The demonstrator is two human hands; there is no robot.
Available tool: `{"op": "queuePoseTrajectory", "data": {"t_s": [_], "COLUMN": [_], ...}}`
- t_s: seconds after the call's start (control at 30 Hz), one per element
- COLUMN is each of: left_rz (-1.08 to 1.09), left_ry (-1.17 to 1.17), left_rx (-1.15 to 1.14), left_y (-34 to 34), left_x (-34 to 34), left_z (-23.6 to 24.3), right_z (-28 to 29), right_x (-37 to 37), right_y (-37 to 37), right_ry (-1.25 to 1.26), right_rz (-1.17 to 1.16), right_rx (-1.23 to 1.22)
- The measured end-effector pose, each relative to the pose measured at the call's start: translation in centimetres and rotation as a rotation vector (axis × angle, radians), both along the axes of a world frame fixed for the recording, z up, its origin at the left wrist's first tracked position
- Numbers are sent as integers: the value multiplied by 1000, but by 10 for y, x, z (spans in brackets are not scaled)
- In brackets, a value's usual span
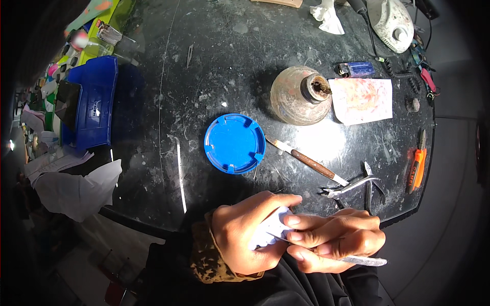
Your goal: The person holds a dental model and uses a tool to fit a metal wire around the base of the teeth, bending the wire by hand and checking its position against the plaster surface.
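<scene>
Two hands at six o'clock: the left hand [245, 237] and the right hand [334, 239], sharing one wad of white tissue [268, 232] and one thin metal tool [365, 261]. One blue round lid [235, 143] at centre. One round glass flask [300, 95] at one o'clock, one stained paper sheet [362, 100] beside it, one blue lighter [357, 69] above that. One brown-handled knife [306, 160] at three o'clock, one pair of metal nippers [352, 186] just past it, one orange-handled tool [417, 168] at the far three o'clock edge. One blue tray [92, 104] at nine o'clock. One crumpled white tissue [327, 18] at twelve, one white appliance [390, 23] at one.
</scene>
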State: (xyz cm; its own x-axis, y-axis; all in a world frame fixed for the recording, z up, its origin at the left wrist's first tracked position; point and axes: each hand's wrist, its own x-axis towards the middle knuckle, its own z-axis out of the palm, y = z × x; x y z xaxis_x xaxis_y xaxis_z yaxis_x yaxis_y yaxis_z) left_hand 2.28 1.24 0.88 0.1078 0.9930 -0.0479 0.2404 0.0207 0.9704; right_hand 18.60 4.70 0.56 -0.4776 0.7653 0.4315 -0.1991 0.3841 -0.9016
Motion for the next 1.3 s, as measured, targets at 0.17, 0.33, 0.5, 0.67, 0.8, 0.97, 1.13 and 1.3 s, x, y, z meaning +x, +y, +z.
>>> {"op": "queuePoseTrajectory", "data": {"t_s": [0.17,0.33,0.5,0.67,0.8,0.97,1.13,1.3], "left_rz": [42,50,66,31,13,18,-74,-119], "left_ry": [-7,-11,3,6,10,-19,-224,-712], "left_rx": [60,73,72,88,96,91,-52,-412], "left_y": [-1,0,-1,-1,0,3,8,3], "left_x": [4,4,6,3,1,3,-4,-9], "left_z": [-4,-4,-2,-2,-2,0,-5,6], "right_z": [0,-2,0,-3,-4,-6,-4,30], "right_x": [1,0,2,0,-1,-3,1,26], "right_y": [-8,-10,-11,-10,-8,-7,-8,-11], "right_ry": [21,2,-11,-2,-54,-6,178,306], "right_rz": [-69,-82,-79,-60,-79,-125,-32,-314], "right_rx": [36,43,15,42,107,136,-145,-402]}}
